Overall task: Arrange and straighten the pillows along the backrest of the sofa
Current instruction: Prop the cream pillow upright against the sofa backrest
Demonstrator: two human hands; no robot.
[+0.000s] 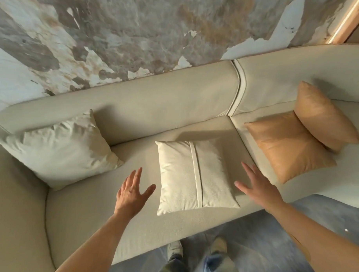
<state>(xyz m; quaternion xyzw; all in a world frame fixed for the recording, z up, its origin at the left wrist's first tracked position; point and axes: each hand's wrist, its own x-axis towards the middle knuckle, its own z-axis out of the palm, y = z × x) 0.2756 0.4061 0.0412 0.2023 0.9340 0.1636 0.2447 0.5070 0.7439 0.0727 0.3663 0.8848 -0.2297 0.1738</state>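
A cream pillow with a centre seam [194,176] lies flat on the seat of the beige sofa [153,100]. My left hand [131,192] hovers just left of it, fingers spread, and my right hand [255,186] hovers just right of it, also spread; neither touches it. A white patterned pillow [59,148] leans in the sofa's left corner against the backrest. On the right section a tan pillow [287,148] lies flat, and a second tan pillow [324,116] leans tilted against the backrest, overlapping the flat one's far corner.
A marbled grey and white wall [150,31] rises behind the backrest. The sofa's left armrest [16,202] curves round at the left. Blue-grey floor [280,244] and my two feet [199,249] show below the seat's front edge.
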